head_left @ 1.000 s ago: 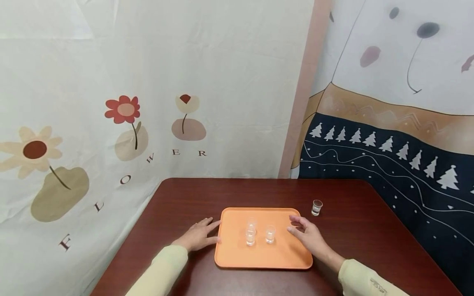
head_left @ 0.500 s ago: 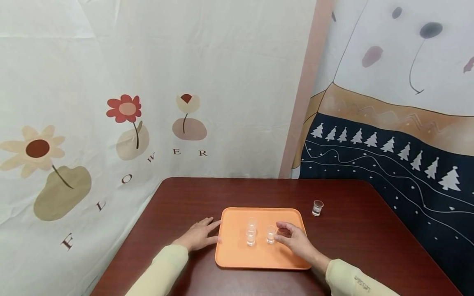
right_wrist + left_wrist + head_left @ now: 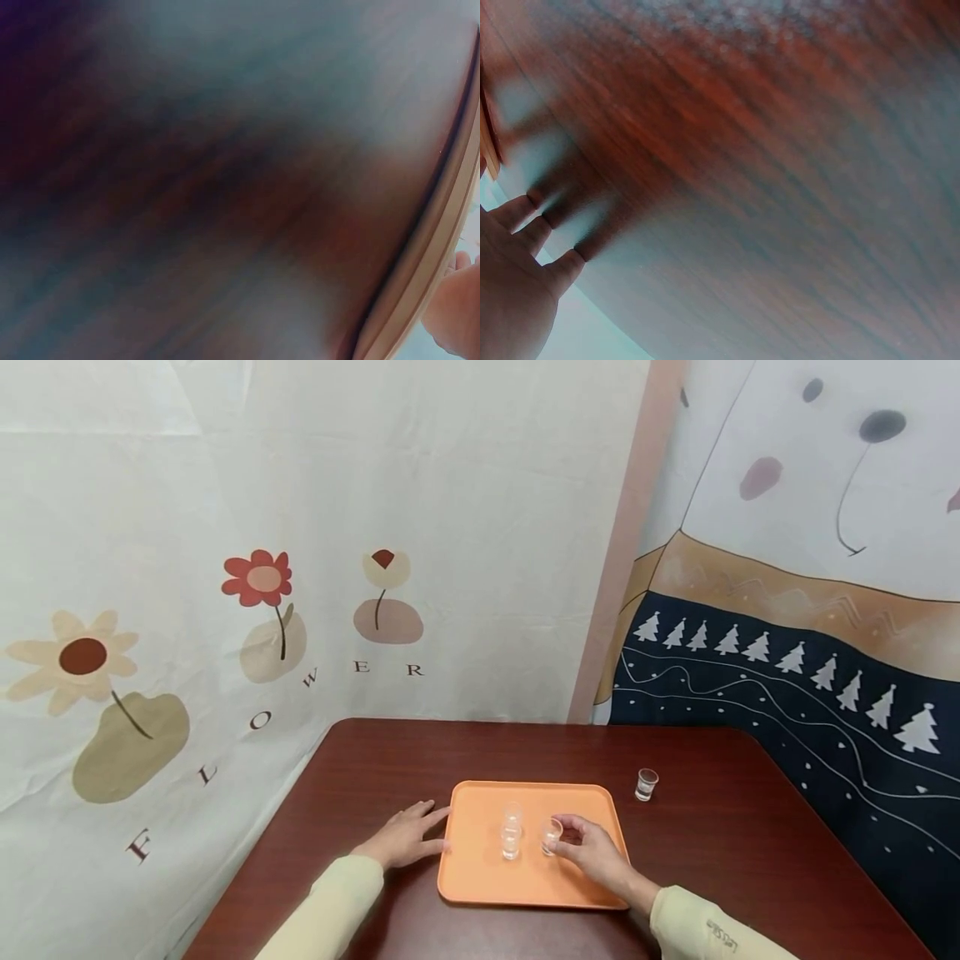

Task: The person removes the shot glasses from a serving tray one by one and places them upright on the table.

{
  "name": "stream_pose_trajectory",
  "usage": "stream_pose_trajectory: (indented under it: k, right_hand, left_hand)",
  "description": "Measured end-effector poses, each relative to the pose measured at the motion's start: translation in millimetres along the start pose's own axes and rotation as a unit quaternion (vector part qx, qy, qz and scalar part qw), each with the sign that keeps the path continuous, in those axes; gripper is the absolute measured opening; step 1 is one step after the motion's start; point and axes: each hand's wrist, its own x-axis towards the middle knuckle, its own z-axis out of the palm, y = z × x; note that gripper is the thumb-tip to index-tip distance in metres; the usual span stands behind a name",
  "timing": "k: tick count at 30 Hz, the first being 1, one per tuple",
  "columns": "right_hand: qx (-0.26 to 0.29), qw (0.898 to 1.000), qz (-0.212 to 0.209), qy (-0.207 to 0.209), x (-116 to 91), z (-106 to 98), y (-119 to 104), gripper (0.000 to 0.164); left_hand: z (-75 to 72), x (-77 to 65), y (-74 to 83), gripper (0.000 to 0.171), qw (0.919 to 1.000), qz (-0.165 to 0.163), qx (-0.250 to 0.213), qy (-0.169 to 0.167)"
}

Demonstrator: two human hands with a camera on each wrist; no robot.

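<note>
An orange tray (image 3: 480, 883) lies on the table with three small clear shot glasses on it. My right hand (image 3: 596, 853) reaches over the tray from the right and pinches the right-hand shot glass (image 3: 551, 833) between thumb and fingers. Just left of it stand a front shot glass (image 3: 511, 847) and a rear shot glass (image 3: 513, 812), which overlap in the head view. With fingers spread, my left hand (image 3: 401, 837) rests on the table, its fingertips at the tray's left edge. The left wrist view shows part of that hand (image 3: 514, 292).
A fourth glass (image 3: 646, 785) stands on the dark red wooden table (image 3: 420, 752), beyond the tray's right rear corner. Printed cloths hang behind the table and along its left side. The right wrist view catches mainly tabletop and the tray's rim (image 3: 420, 262).
My right hand has moved left from the tray's right edge to the right-hand shot glass and taken hold of it. My left hand has stayed at the tray's left edge.
</note>
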Motion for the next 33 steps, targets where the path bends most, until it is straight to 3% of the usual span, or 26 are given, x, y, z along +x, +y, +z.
stream_pose_trajectory:
  k: [14, 33]
  right_hand:
    - [-0.046, 0.999, -0.019, 0.004, 5.1, 2.3, 5.0, 0.037]
    - [-0.024, 0.999, 0.002, 0.044, -1.6, 1.6, -0.8, 0.03]
  left_hand:
    - [0.0, 0.3, 0.7, 0.072, 1.0, 0.002, 0.003, 0.002]
    - [-0.6, -0.6, 1.8, 0.072, 1.0, 0.005, 0.003, -0.001]
